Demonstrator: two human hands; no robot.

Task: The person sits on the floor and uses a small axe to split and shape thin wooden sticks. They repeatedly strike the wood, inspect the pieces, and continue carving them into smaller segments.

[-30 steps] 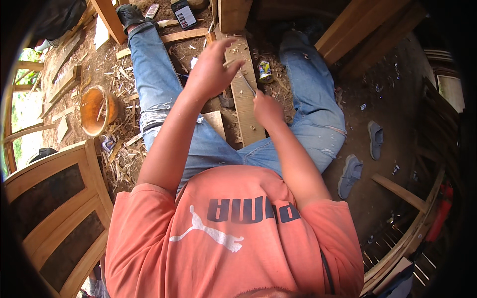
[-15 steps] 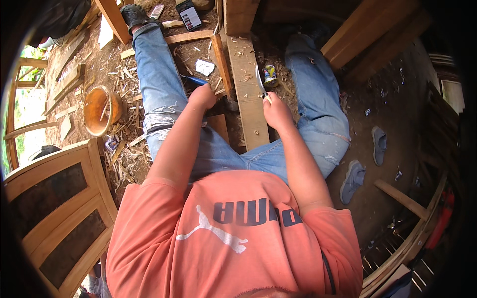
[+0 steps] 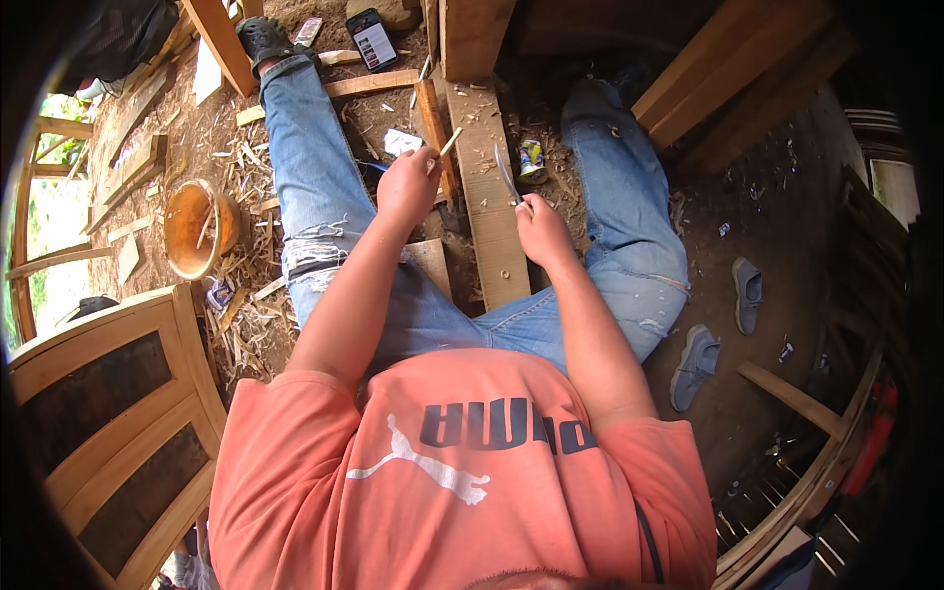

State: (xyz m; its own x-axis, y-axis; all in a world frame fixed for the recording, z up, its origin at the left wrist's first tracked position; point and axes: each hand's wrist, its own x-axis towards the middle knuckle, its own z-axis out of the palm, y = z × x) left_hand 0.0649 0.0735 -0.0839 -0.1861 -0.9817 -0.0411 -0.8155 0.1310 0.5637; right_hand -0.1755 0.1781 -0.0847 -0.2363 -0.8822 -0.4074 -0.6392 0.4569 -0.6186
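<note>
My left hand is closed round a thin pale wooden stick, whose end points up and to the right. My right hand grips a knife; its narrow curved blade points away from me and slightly left. Stick and blade are apart, both above a wooden plank that lies between my legs. Next to the left hand lean a brown wooden piece and a crumpled white scrap. Something blue is mostly hidden behind that hand.
An orange bucket stands among wood shavings at the left. A phone lies at the far side, and a colourful can beside the plank. Grey shoes sit on the right. A panelled wooden frame is at the near left.
My left hand has turned and risen a little, and the stick now shows clearly above it. The right hand has shifted slightly nearer and left, with the knife tilted more to the left.
</note>
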